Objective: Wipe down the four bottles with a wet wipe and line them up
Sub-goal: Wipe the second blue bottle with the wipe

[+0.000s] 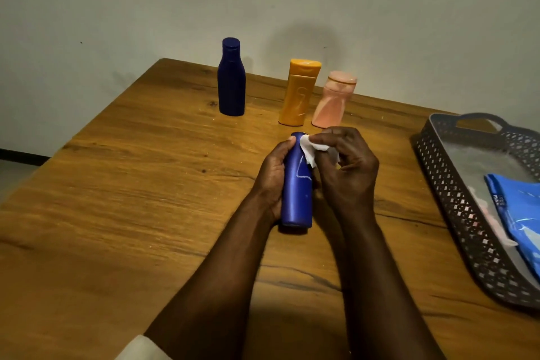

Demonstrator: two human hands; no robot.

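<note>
Fingers (pixel 336 137) of the right hand (pixel 347 175) are curled, pinching a white wet wipe (pixel 311 152) w/ the thumb and pressing it against the top right side of a blue bottle (pixel 296 184). The wipe sits bunched between those fingertips and the bottle's cap end, part of it hanging down the bottle's shoulder. Left hand (pixel 273 181) wraps round the bottle from the left: thumb tip reaches up near the cap, palm along the body, other fingers hidden behind the bottle. Bottle is tilted, cap end pointing away from the person, base nearest the camera and low over the wooden table (pixel 131 199); can't tell if the base touches the wood.

Farther back, three other bottles stand upright near the table's far edge: a dark blue one (pixel 231 79) on the left, well apart from an orange one (pixel 298 93), and a pink one (pixel 333 99) just beside the orange on its right. Orange and pink stand just beyond the hands.

At the right edge a dark lattice basket (pixel 450 190) rests on the table, w/ a blue packet (pixel 517 207) lying in it.
</note>
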